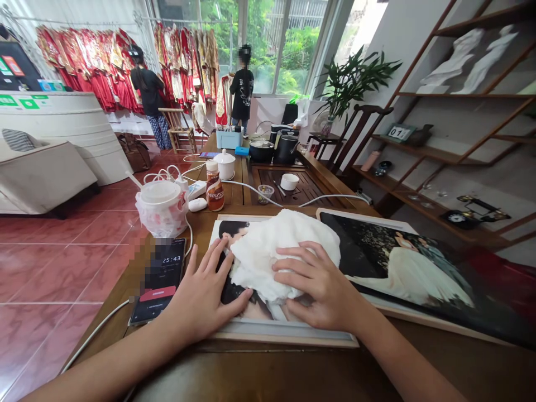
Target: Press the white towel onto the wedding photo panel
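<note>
A framed photo print [293,329] lies flat on the dark wooden table, its middle covered by a bunched white cloth [268,245]. My right hand [314,285] is on the right part of the cloth, fingers curved over it and pressing it against the print. My left hand [213,290] rests on the left side of the print with its fingers spread, the tips near the cloth's left edge. To the right lies a second framed photo [402,262], showing a long white dress on a dark ground.
A phone [159,279] lies left of my left arm. Behind it stand a bagged tub [161,206], a brown bottle [215,187] and a white lidded cup [226,164]. A tea tray [307,192] is farther back. Two people stand near hanging red garments.
</note>
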Available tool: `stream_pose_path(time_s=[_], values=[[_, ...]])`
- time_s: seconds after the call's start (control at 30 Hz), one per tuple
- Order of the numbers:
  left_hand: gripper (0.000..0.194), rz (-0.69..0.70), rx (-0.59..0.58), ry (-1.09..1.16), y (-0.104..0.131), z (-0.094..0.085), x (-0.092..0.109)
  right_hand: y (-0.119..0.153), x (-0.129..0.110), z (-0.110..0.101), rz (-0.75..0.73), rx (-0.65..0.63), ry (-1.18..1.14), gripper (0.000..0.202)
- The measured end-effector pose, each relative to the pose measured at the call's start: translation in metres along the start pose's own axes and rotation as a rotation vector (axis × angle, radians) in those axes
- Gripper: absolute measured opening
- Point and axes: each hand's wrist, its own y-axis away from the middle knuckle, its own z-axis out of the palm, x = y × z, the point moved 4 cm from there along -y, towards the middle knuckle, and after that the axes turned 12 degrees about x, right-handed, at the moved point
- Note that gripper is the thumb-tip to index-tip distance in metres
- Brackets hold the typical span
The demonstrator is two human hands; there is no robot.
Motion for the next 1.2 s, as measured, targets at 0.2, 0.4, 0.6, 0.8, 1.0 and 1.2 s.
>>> stream_pose_path(time_s=[0.2,0.4,0.6,0.8,1.0,1.2], values=[[0.065,0.074,-0.030,0.081,-0.001,0.000,0.001,-0.001,0.000,0.001,0.005,-0.008,-0.003,0.022],[0.064,-0.020,-0.072,-0.011,0.002,0.000,0.004,0.000,0.002,0.001,0.014,-0.014,-0.007,0.022],[0.071,-0.117,-0.103,-0.086,0.006,-0.004,-0.001,0.001,0.003,0.000,0.018,-0.013,-0.012,0.022],[0.069,-0.201,-0.149,-0.061,0.006,-0.004,-0.009,0.002,0.003,-0.001,0.020,-0.016,-0.010,0.022],[0.071,-0.095,-0.048,-0.104,0.002,-0.004,-0.006,0.002,0.003,-0.002,0.014,-0.007,-0.003,0.021],[0.067,0.105,-0.022,0.057,-0.002,-0.005,0.001,0.002,0.001,-0.002,0.012,-0.024,0.006,0.023]])
